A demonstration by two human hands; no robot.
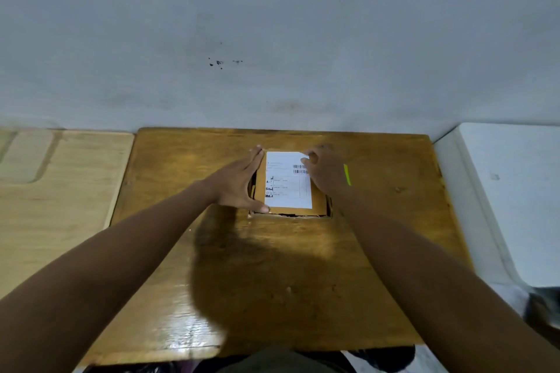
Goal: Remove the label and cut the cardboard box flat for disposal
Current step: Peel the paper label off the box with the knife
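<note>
A small brown cardboard box (318, 204) lies on a glossy wooden table (272, 266), toward its far edge. A white shipping label (288, 191) with barcodes covers most of the box's top. My left hand (239, 185) lies flat against the box's left side, fingers straight and together, thumb along the near left corner. My right hand (325, 171) rests on the box's far right part, its thumb and fingertips pinching at the label's top right corner. A thin yellow-green object (347, 174) shows just right of my right hand; what it is cannot be told.
A pale grey wall (272, 39) rises right behind the table. A light wooden surface (54, 191) adjoins the table on the left. A white surface (515, 197) stands at the right. Dark items lie below the table's near edge.
</note>
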